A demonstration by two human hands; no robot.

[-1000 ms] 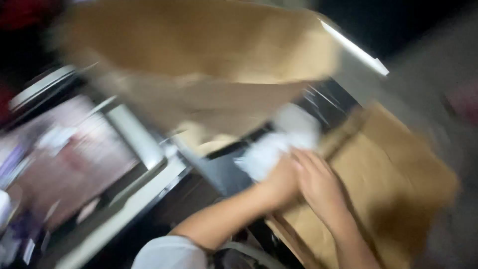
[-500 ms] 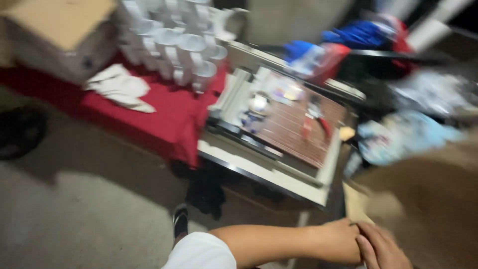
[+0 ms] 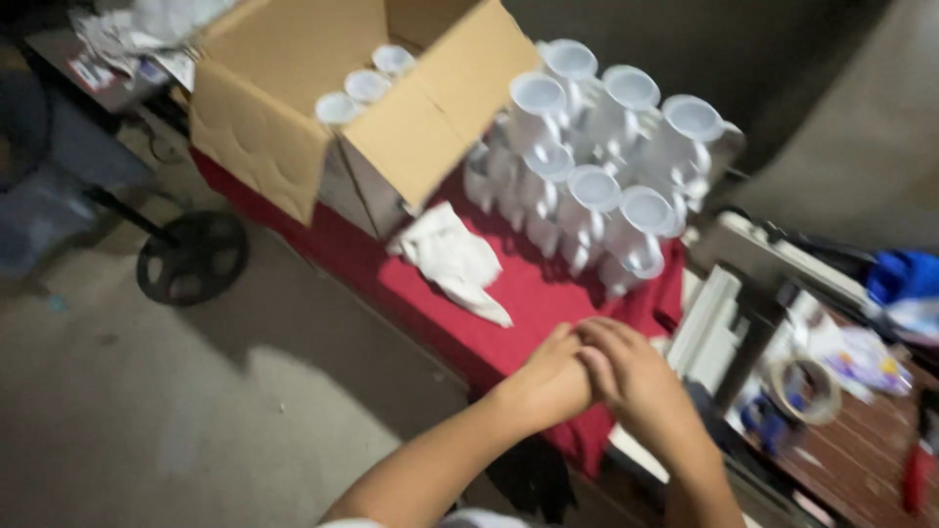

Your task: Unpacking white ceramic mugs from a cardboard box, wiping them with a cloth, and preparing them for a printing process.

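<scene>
1. An open brown cardboard box (image 3: 293,108) sits at the upper left of the frame on the red-covered worktop (image 3: 548,293); its flaps stand out to the sides, and three white mugs (image 3: 364,86) show inside near the top.
2. Right of the box, at the upper centre, a cluster of white mugs (image 3: 606,166) stands stacked in tiers on the red cloth, openings turned toward the camera.
3. A crumpled white cloth (image 3: 452,259) lies on the red cover just below the box's right flap, between the box and the hands.
4. The left hand (image 3: 548,376) and right hand (image 3: 631,376) meet at the lower centre of the frame, pressed together with fingers overlapping, above the front edge of the red worktop.
5. The grip of each hand is closed against the other; whether anything sits between the palms cannot be told, as the hands are blurred and cover each other.
6. The nearest things to the hands are the white cloth to the upper left and the lowest mugs of the cluster just above.
7. At the right of the frame a second surface carries a roll of tape (image 3: 804,389) and mixed small items, too blurred to name.
8. Bare concrete floor (image 3: 196,411) fills the lower left, with a dark round wheel (image 3: 192,256) beside the worktop's edge.
</scene>
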